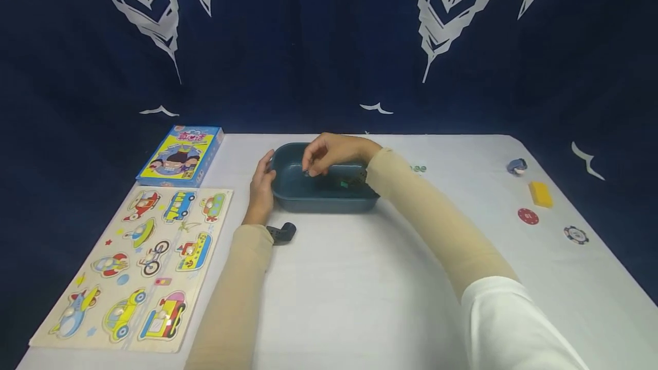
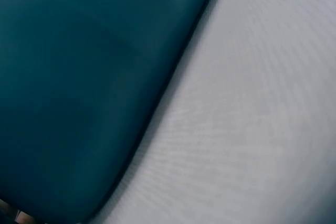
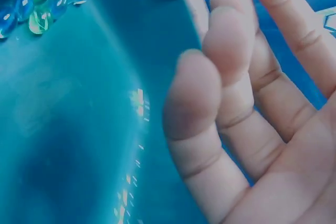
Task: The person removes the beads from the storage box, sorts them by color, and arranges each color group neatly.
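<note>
A dark teal basin (image 1: pixel 324 204) stands at the back middle of the table. My left hand (image 1: pixel 261 190) holds its left end at the rim; in the left wrist view, only bits of fingers show by the basin wall (image 2: pixel 105 77). Over the basin's left half, my right hand (image 1: pixel 331 153) pinches a small dark glass marble (image 1: pixel 306 173) between thumb and fingertips. The pinch is out of sight in the right wrist view, where the other fingers (image 3: pixel 191 98) curl loosely. Several blue and green glass marbles (image 3: pixel 39 19) lie together inside the basin.
A few green marbles (image 1: pixel 420 168) sit on the table beyond my right forearm. On the left lie a wooden vehicle puzzle (image 1: pixel 169 278) and a card box (image 1: pixel 180 156). Toward the right edge are a yellow block (image 1: pixel 540 194), poker chips (image 1: pixel 528 216) and a blue-grey item (image 1: pixel 516 167).
</note>
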`<state>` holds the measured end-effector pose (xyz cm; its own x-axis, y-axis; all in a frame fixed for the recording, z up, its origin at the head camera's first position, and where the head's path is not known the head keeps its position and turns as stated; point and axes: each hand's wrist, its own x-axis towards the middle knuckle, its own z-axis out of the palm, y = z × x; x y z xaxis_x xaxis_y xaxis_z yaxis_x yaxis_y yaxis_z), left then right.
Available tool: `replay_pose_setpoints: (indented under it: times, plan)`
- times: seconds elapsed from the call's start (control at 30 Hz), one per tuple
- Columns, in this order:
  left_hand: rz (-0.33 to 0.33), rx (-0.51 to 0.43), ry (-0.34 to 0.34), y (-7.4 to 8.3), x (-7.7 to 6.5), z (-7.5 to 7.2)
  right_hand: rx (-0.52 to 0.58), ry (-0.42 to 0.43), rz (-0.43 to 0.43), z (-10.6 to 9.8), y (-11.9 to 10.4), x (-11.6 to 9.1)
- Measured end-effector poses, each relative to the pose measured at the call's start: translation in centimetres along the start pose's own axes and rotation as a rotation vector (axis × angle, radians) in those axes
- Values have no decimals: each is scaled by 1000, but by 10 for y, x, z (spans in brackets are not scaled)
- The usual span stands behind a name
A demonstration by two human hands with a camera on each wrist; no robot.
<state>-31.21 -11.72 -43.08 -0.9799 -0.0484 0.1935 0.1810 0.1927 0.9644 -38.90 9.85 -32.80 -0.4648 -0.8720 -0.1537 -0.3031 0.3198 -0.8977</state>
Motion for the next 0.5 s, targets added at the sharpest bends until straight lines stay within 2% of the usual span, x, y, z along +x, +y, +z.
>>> replay_pose_setpoints:
  times: [0.23,0.5]
  plan:
    - [5,7,-9,-3,-2,-2,97,136,-99,-13,9,-64]
    - [8,-1,-24,-1,-2,-1,126,435,-118,-25,40,-142]
